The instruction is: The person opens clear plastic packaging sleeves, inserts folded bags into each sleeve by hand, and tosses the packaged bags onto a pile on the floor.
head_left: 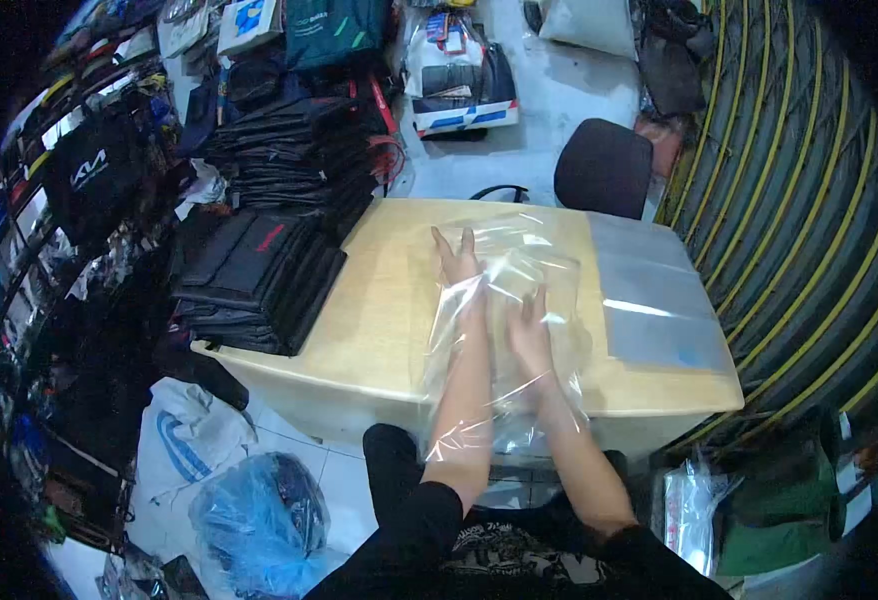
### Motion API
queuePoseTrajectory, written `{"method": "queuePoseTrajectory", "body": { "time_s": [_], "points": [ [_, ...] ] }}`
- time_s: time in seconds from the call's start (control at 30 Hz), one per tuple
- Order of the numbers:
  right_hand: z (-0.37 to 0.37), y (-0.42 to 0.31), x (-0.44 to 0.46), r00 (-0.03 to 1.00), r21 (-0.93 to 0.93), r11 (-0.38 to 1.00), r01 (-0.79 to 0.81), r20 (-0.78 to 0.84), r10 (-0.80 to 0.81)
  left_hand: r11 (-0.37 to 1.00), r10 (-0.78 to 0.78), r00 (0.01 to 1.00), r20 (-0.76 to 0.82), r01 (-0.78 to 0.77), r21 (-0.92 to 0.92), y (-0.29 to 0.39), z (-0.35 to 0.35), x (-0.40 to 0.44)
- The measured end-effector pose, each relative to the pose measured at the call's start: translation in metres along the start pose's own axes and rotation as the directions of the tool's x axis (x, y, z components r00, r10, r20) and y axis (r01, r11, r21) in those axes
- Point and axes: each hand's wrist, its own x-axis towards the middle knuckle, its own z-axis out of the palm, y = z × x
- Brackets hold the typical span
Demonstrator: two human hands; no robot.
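A large clear plastic bag (504, 375) covers both my hands and much of my forearms, which seem to be inside it, above the table (359, 330). My left hand (459, 262) reaches farther up in the bag, near its far end, with fingers stretched and spread. Lower and to the right, my right hand (529, 328) is also within the plastic, its fingers extended and apart. To the right on the table lies a flat stack of clear plastic sheets or bags (649, 290).
Black folded bags with red lettering (259, 260) are stacked on the table's left side, with more black bags (294, 150) behind. A dark chair (604, 165) stands beyond the table. A blue plastic bag (259, 515) sits on the floor at left. A ribbed shutter (789, 200) borders the right.
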Motion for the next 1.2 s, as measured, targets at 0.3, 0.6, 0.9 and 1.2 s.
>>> {"method": "queuePoseTrajectory", "body": {
  "time_s": [0.3,0.6,0.9,1.2],
  "points": [
    [-0.058,-0.059,-0.117,0.966,-0.068,0.99,0.124,0.238,-0.104,0.981,-0.118,0.993,-0.003,0.116,-0.155,-0.114,0.058,0.012],
    [-0.042,-0.056,0.005,0.982,0.23,0.97,-0.078,0.187,0.034,0.916,-0.208,0.815,0.541,-0.032,0.4,0.063,-0.057,-0.182],
    [-0.078,-0.087,-0.15,0.307,-0.123,0.852,-0.51,0.898,0.313,0.882,-0.308,0.559,0.77,0.471,0.011,0.111,-0.256,-0.212],
    [0.26,-0.184,-0.007,0.52,0.007,0.662,0.75,0.612,-0.596,0.87,-0.347,0.937,0.044,0.34,-0.357,0.118,-0.327,-0.176]
  ]
}}
